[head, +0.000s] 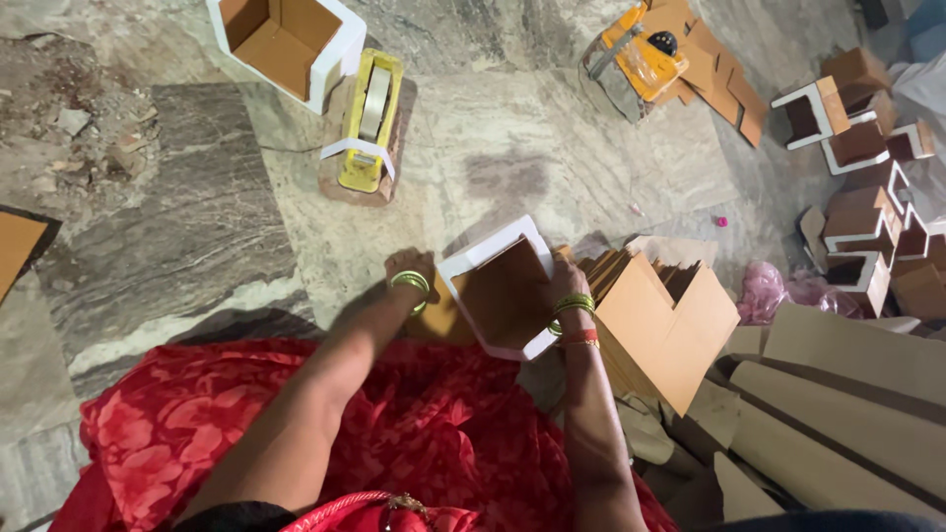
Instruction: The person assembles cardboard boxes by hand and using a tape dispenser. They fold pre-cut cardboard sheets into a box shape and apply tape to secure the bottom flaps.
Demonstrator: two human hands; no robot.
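Observation:
A small cardboard box [505, 288], white outside and brown inside, stands open toward me on the stone floor. My left hand [414, 268], with green bangles on the wrist, presses against its left wall. My right hand [566, 281], wearing green and red bangles, grips its right wall; the fingers are hidden behind the box. Just right of that hand leans a stack of flat brown cardboard blanks [662, 317].
A yellow tape dispenser [370, 120] and another open box [286, 41] sit farther out. A second orange dispenser [642, 57] lies at top centre. Several folded boxes [867, 187] pile at the right, above large cardboard sheets [838, 404]. Red fabric [296, 433] covers my lap.

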